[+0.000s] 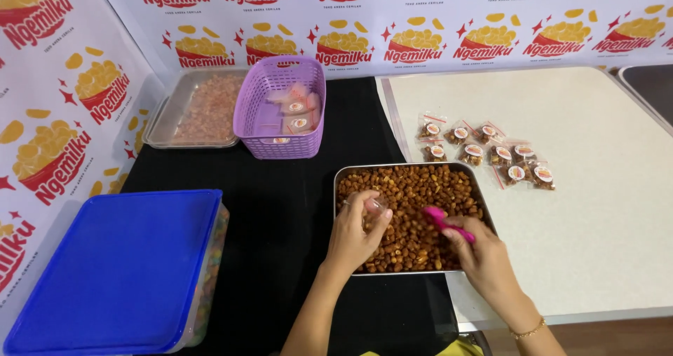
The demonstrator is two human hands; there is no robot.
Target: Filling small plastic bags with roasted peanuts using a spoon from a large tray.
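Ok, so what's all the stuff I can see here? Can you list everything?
Square metal tray of brown nuts: one, silver, middle of the table, under both hands.
Small filled clear bags with round stickers: about ten, brown inside, on the white board right of the tray.
Purple plastic basket: one, back middle, a few packets inside.
Flat metal tray of pale pink snacks: one, back left, beside the basket.
Clear tub with blue lid: one, front left.
Pink scoop: one, over the nuts.
Small clear bag: one, over the nuts.
Left hand: pinches the small clear bag.
Right hand: holds the pink scoop.
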